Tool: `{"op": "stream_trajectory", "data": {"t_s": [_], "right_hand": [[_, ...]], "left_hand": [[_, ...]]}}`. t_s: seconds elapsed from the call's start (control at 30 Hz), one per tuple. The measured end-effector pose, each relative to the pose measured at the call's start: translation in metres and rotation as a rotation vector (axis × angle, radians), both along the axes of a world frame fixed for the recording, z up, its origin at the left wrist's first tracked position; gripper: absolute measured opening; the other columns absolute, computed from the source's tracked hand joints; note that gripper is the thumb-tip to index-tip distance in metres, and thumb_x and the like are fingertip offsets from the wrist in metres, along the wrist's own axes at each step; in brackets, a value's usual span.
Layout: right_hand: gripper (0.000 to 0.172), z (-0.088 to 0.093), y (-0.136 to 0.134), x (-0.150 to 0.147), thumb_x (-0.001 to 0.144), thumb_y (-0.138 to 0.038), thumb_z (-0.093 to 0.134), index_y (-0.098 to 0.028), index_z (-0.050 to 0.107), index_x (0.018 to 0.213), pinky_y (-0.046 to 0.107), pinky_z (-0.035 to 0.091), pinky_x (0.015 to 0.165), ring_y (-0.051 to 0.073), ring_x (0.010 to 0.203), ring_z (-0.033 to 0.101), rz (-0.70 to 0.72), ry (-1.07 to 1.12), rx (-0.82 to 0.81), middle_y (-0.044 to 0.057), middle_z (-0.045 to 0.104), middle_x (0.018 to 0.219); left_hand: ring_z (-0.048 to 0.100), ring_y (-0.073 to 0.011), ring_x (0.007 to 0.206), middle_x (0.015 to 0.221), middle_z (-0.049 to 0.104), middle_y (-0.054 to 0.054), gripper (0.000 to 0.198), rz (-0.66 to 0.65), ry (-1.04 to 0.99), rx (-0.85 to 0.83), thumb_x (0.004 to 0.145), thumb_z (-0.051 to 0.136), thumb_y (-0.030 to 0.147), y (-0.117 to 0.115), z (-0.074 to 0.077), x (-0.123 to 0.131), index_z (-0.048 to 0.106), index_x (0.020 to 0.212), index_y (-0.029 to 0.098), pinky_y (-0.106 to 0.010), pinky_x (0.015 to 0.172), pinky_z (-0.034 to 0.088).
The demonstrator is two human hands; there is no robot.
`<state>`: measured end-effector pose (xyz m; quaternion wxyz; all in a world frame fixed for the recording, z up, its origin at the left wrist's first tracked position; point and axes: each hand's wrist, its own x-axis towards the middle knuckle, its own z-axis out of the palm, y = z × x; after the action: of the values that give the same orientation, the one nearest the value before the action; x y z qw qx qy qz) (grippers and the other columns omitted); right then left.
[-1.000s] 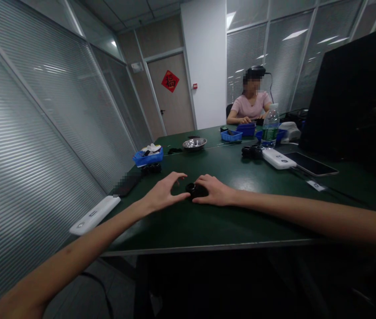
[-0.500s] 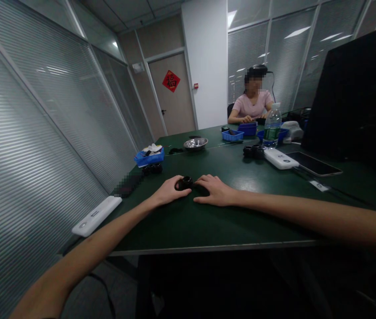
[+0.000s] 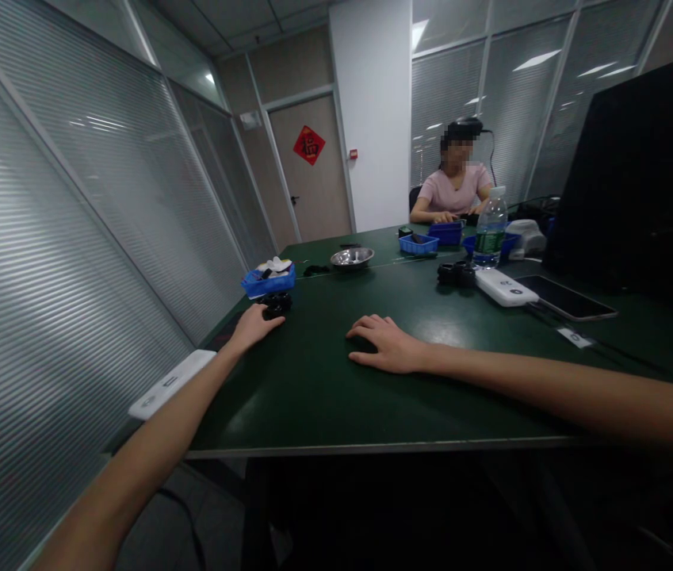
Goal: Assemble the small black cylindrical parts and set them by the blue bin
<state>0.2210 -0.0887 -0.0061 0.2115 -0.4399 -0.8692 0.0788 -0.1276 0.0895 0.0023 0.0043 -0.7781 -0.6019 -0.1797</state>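
My left hand (image 3: pixel 251 327) reaches to the left side of the green table, thumb and fingers around a small black round part. That part sits among several similar glossy black round parts (image 3: pixel 278 303), so its outline is hard to pick out. Just behind them stands a blue basket (image 3: pixel 269 284) with white and black items in it. My right hand (image 3: pixel 388 346) rests on the table near the middle, fingers loosely curved and apart from the thumb, holding nothing.
A white power bank (image 3: pixel 173 386) lies by the left edge. Farther back is a steel bowl (image 3: pixel 352 259). To the right are black round parts (image 3: pixel 456 274), another power bank (image 3: pixel 506 287), a phone (image 3: pixel 567 296), a water bottle (image 3: pixel 491 230) and a black monitor (image 3: pixel 627 174). A person (image 3: pixel 455 186) sits opposite.
My left hand has moved left from the table's middle, and the black round part it held there has gone with it to the cluster near the blue basket. My right hand has stayed in place.
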Motion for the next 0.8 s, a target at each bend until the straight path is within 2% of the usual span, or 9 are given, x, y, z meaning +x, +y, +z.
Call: {"op": "stream_trajectory", "data": {"t_s": [0.1,0.23,0.33,0.4,0.47,0.5,0.6,0.7,0.8], "right_hand": [[0.052,-0.001,0.0,0.0,0.099,-0.059,0.056,-0.021,0.064,0.134,0.055,0.045,0.102,0.035,0.123,0.056,0.004,0.004,0.019,0.015,0.06,0.136],[0.052,-0.002,0.001,0.001,0.1,-0.059,0.055,-0.021,0.063,0.135,0.056,0.045,0.102,0.035,0.123,0.056,0.007,-0.001,0.023,0.015,0.06,0.136],[0.052,-0.002,0.002,0.001,0.1,-0.059,0.054,-0.021,0.063,0.135,0.057,0.044,0.102,0.035,0.123,0.056,0.006,-0.009,0.03,0.015,0.06,0.137],[0.051,-0.003,0.002,0.0,0.1,-0.059,0.054,-0.022,0.063,0.134,0.057,0.044,0.102,0.035,0.123,0.056,0.005,-0.008,0.034,0.015,0.06,0.137],[0.051,-0.003,0.001,0.0,0.1,-0.059,0.054,-0.022,0.063,0.134,0.057,0.045,0.102,0.035,0.124,0.056,0.008,-0.009,0.032,0.015,0.06,0.137],[0.051,-0.002,0.001,0.0,0.1,-0.059,0.054,-0.022,0.063,0.135,0.057,0.045,0.102,0.035,0.124,0.056,0.009,-0.011,0.033,0.015,0.06,0.137],[0.051,-0.001,-0.001,0.0,0.1,-0.058,0.054,-0.021,0.064,0.134,0.058,0.045,0.102,0.035,0.124,0.056,0.002,-0.016,0.037,0.016,0.06,0.137],[0.051,0.0,-0.001,0.0,0.1,-0.059,0.054,-0.021,0.064,0.134,0.058,0.044,0.103,0.036,0.124,0.056,0.003,-0.014,0.029,0.016,0.06,0.137],[0.052,0.0,0.0,0.0,0.1,-0.06,0.054,-0.022,0.064,0.135,0.058,0.044,0.103,0.036,0.124,0.056,0.003,-0.016,0.02,0.015,0.059,0.138]], "left_hand": [[0.067,-0.0321,0.115,0.127,0.068,-0.016,0.066,0.038,0.009,0.025,0.087,0.066,0.06,0.004,0.003,-0.015,0.06,0.131,0.013,-0.038,0.094,0.052],[0.063,-0.0312,0.117,0.129,0.066,-0.018,0.07,0.069,0.035,0.14,0.087,0.068,0.059,-0.009,0.017,-0.017,0.053,0.136,0.011,-0.04,0.097,0.051],[0.062,-0.0307,0.118,0.128,0.065,-0.017,0.053,0.06,0.071,0.314,0.095,0.058,0.054,-0.028,0.031,-0.01,0.056,0.13,0.014,-0.041,0.1,0.049],[0.065,-0.0289,0.108,0.119,0.068,-0.013,0.042,0.034,0.096,0.3,0.102,0.046,0.052,-0.042,0.036,0.0,0.064,0.116,0.017,-0.04,0.094,0.051],[0.068,-0.0285,0.098,0.11,0.071,-0.012,0.045,-0.03,0.154,0.154,0.103,0.041,0.054,-0.054,0.033,0.012,0.068,0.11,0.018,-0.04,0.089,0.052],[0.068,-0.0295,0.1,0.112,0.072,-0.013,0.048,-0.073,0.19,0.086,0.102,0.042,0.056,-0.058,0.028,0.018,0.068,0.114,0.018,-0.041,0.088,0.052],[0.064,-0.0352,0.119,0.141,0.062,-0.017,0.064,-0.201,0.294,-0.014,0.1,0.042,0.065,-0.062,0.01,0.031,0.06,0.139,0.017,-0.045,0.097,0.051],[0.06,-0.0375,0.127,0.153,0.052,-0.017,0.072,-0.177,0.341,-0.065,0.101,0.03,0.07,-0.057,-0.004,0.033,0.053,0.148,0.02,-0.049,0.102,0.049],[0.057,-0.0392,0.131,0.158,0.047,-0.018,0.076,-0.127,0.352,-0.075,0.1,0.026,0.073,-0.049,-0.006,0.029,0.049,0.152,0.022,-0.052,0.105,0.047]]}}
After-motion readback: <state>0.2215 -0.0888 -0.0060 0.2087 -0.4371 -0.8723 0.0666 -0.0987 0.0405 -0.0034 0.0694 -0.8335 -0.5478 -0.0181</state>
